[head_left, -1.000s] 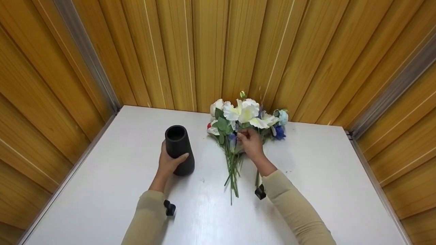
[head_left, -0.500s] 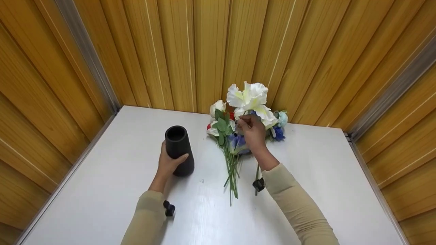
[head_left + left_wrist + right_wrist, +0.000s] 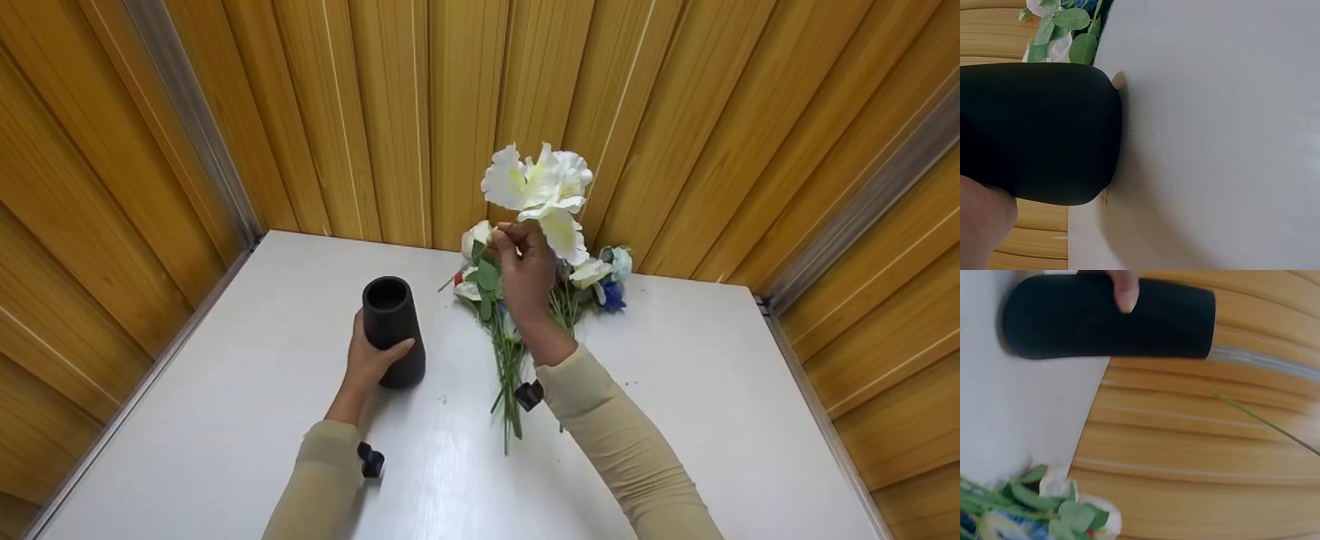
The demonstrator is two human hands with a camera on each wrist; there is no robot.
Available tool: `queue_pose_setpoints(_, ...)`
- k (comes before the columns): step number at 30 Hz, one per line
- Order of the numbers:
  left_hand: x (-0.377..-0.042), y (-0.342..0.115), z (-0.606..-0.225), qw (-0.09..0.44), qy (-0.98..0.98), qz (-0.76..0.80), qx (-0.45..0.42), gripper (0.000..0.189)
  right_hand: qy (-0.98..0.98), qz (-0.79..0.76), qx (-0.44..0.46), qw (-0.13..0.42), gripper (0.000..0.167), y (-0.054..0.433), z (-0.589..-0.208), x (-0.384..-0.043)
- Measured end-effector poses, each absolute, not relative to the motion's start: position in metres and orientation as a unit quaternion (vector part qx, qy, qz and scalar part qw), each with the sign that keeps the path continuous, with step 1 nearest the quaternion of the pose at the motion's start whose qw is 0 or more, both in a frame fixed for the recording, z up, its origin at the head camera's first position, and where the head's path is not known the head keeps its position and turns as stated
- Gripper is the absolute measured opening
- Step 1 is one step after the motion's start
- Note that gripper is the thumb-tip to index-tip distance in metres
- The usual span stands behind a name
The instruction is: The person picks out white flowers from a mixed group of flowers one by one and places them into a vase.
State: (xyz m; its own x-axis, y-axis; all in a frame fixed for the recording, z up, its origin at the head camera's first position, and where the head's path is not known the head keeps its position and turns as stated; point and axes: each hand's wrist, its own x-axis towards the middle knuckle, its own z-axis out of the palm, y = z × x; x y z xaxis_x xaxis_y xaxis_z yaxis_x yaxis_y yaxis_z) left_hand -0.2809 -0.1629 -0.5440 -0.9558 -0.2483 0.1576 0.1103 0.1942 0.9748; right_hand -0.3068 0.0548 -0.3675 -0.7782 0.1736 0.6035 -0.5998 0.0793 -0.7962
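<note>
A tall black vase (image 3: 403,322) stands upright on the white table, left of the middle. My left hand (image 3: 367,361) grips its side, with the thumb across the front; the left wrist view shows the vase's base (image 3: 1072,135) on the tabletop. Above the pile of flowers, my right hand (image 3: 529,277) pinches the stem of a large white artificial flower (image 3: 536,180) with pale yellow centres. Its thin green stem (image 3: 1266,422) points down towards the vase in the right wrist view, its tip apart from the vase. The right hand hides part of the pile.
Several artificial flowers lie at the back of the table, with white roses (image 3: 475,238), a dark blue bloom (image 3: 611,295) and a light blue one (image 3: 619,262). Their green stems (image 3: 510,382) reach towards the front. Wood-patterned panels (image 3: 465,112) enclose the back and sides.
My right hand has lifted the white flower up out of the pile and brought it left, so its stem end now shows. The left hand and vase have stayed in place.
</note>
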Motion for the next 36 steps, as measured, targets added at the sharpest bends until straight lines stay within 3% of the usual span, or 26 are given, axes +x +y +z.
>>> queue_pose_setpoints(16, -0.278, -0.161, -0.536, 0.136, -0.754, -0.641, 0.042, 0.099, -0.739, 0.63, 0.125, 0.202, 0.013, 0.0, -0.374, -0.283)
queue_pose_setpoints(24, -0.282, -0.165, -0.536, 0.146, -0.753, -0.641, 0.04, 0.098, -0.758, 0.596, 0.173, 0.203, 0.013, -0.017, -0.396, -0.282)
queue_pose_setpoints(27, -0.283, -0.166, -0.538, 0.142, -0.751, -0.644, 0.042, 0.099, -0.764, 0.544, 0.23, 0.26, 0.011, -0.023, -0.406, -0.285)
queue_pose_setpoints(30, -0.284, -0.166, -0.539, 0.14, -0.75, -0.645, 0.046, 0.1, -0.762, 0.447, 0.287, 0.371, 0.005, -0.029, -0.413, -0.289)
queue_pose_setpoints(32, -0.283, -0.166, -0.539, 0.139, -0.747, -0.648, 0.046, 0.1, -0.775, 0.336, 0.278, 0.458, 0.013, -0.032, -0.418, -0.29)
queue_pose_setpoints(36, -0.282, -0.165, -0.541, 0.141, -0.74, -0.656, 0.04, 0.101, -0.769, 0.152, 0.249, 0.57, 0.028, -0.036, -0.427, -0.29)
